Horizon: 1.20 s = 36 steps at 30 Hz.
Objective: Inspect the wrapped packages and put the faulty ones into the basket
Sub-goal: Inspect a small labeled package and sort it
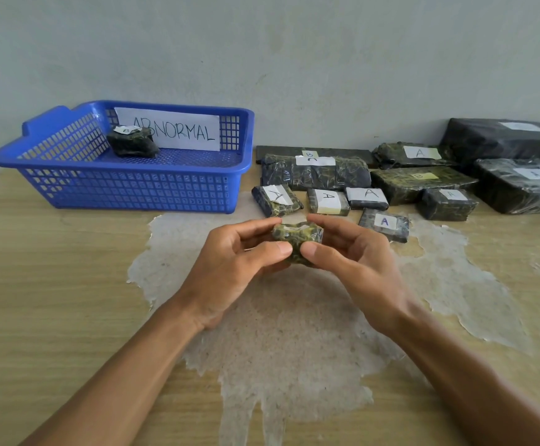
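1 package (pixel 132 142) already lies in the blue basket (pixel 69 201) at far left; left hand (pixel 230 268) and right hand (pixel 355 268) pinch another small package (pixel 297 236); about 12 wait at far right

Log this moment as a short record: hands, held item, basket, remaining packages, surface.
left hand: left hand pinches the held package from its left side
right hand: right hand pinches it from the right
held package: small wrapped package, raised above the table, label not readable
basket: blue basket with ABNORMAL sign; one wrapped package inside
remaining packages: group on the table right of the basket, labels A or B where readable
surface: wooden table, top layer peeled in the middle
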Each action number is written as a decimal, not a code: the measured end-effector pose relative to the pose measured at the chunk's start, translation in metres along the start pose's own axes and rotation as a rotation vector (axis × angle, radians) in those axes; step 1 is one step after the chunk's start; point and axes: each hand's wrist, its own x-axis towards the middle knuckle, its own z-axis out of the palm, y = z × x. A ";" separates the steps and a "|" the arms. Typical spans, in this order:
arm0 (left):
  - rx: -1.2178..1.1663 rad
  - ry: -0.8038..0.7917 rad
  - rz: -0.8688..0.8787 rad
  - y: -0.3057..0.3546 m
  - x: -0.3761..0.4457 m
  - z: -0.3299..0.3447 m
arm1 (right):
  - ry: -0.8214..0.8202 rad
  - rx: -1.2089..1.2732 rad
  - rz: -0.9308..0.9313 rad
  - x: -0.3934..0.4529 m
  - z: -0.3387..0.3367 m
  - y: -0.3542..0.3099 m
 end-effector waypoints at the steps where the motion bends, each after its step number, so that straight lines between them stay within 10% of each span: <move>1: 0.011 0.005 0.003 0.000 -0.001 0.000 | 0.009 0.005 0.002 0.000 0.001 0.000; 36: -0.249 -0.201 -0.129 0.005 -0.001 0.002 | -0.039 0.185 0.050 0.000 0.000 -0.005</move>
